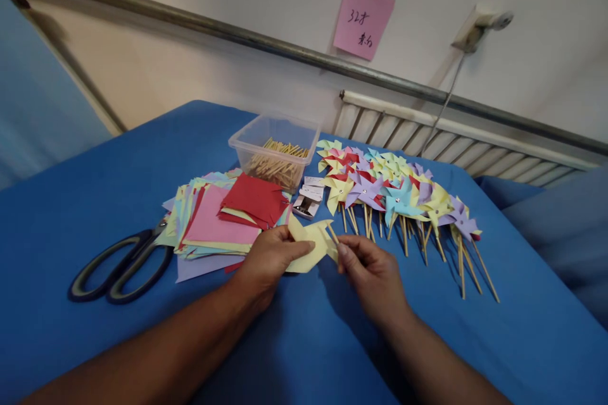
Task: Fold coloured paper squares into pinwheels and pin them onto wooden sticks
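A clear plastic tub held wooden sticks. Just in front of the tub, the left hand pinched a yellow paper pinwheel; the right hand's fingertips gripped its stick. Finished pinwheels lay right of the tub.

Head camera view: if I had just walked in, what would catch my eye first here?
Probably the row of finished multicoloured paper pinwheels on wooden sticks, spread across the blue cloth-covered table on the right. Next, at the centre, the left hand holds a pale yellow folded paper piece while the right hand holds a thin wooden stick against it. A pink sticky note stands out on the wall above.
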Action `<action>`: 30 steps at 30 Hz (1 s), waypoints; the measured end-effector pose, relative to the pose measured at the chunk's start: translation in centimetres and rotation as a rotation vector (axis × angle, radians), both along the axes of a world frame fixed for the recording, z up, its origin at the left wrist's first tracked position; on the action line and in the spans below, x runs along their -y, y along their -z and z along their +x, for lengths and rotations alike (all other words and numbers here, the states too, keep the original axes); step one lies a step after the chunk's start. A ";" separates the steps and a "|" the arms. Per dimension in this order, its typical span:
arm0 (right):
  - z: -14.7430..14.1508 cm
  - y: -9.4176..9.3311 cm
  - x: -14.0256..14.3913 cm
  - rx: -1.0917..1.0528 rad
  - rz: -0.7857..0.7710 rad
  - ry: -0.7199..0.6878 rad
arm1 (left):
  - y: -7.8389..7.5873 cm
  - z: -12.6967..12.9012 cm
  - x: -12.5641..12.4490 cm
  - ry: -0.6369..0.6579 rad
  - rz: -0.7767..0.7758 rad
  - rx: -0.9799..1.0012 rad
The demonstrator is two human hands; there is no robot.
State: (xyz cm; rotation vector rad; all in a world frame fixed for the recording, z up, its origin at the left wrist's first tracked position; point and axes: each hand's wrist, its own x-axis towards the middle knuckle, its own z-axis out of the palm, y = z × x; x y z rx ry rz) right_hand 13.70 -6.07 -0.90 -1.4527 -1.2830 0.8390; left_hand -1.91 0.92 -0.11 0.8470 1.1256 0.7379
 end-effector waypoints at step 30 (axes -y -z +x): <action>0.7 0.4 -2.5 -0.759 0.043 0.177 | -0.1 1.3 0.6 -0.046 0.127 0.036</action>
